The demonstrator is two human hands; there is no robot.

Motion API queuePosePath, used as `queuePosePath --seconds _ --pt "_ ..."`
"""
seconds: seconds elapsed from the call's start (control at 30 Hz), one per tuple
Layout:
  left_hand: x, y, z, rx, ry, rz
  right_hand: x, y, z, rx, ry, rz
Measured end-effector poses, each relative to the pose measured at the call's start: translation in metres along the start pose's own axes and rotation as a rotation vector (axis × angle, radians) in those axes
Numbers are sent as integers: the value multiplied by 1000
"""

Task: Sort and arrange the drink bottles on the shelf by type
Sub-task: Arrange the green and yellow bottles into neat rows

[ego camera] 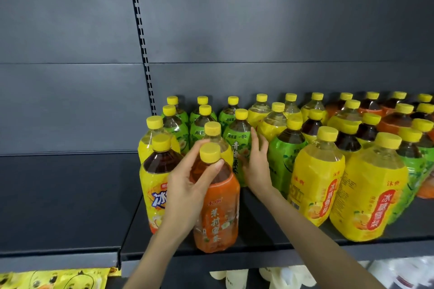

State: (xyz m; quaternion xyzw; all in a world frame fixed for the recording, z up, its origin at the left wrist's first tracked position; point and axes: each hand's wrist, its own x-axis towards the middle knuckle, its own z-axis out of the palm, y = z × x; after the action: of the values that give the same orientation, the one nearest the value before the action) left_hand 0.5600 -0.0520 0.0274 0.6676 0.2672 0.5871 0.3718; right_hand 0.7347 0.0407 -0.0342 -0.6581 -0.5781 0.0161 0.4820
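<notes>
Closest to my view, along the bottom edge, a lower level holds yellow packets [54, 279] on the left and white bottles [234, 277] to the right, and two bare forearms rise over them toward the shelf [270, 239]. On my feed the left hand [187, 185] is clamped on the orange-labelled bottle [218, 213], thumb and fingers curled round its neck just beneath the yellow cap [209, 153]. That bottle is at the very front edge of the shelf, near its left end; I cannot tell whether its base rests on the shelf or sits just off it. Just beside it on the left stands a yellow-labelled bottle of dark tea [152, 185], partly hidden by the wrist. To the right, the right hand [257, 164] grips nothing. Its fingers are straight, pointing up, and laid against the side of a green-labelled bottle [237, 141] one row back. A strip of bare shelf lies between this cluster and the front bottles on the right. There I see a yellow pear-drink bottle [314, 183] and a second pear-drink bottle [368, 195] side by side, with another green bottle [284, 155] just behind them. Further back the rows run on, every bottle yellow-capped, with green labels at the left, yellow labels with clear drink in the middle and orange labels with dark drink toward the far right. Behind them all stands the dark grey back panel [258, 30], with a slotted upright [141, 30] running down it.
</notes>
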Motion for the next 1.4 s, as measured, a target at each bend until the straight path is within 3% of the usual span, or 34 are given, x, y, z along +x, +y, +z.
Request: queuePosePath --seconds 0.1,0.3,0.87,1.0,1.1,1.2,1.3,1.4 --pt "5 -4 4 28 -17 -5 5 3 0 -81 -52 -116" --pt "7 -12 5 45 -10 17 9 11 -2 -71 -153 -162" --pt "5 -15 5 109 -1 28 17 -4 -5 35 -230 -30" --pt "-2 -20 4 278 63 47 -31 -29 -24 336 -29 -34" --pt "-15 -24 -5 522 192 190 -83 -44 -38 523 -44 -50" --pt "-31 -31 -25 703 457 326 -119 -56 -45 595 -130 -100" --pt "-39 -45 -45 669 609 170 -132 -63 -36 342 -164 -165" --pt "-45 -63 -57 513 521 -96 -131 -64 -27 231 -125 -180"
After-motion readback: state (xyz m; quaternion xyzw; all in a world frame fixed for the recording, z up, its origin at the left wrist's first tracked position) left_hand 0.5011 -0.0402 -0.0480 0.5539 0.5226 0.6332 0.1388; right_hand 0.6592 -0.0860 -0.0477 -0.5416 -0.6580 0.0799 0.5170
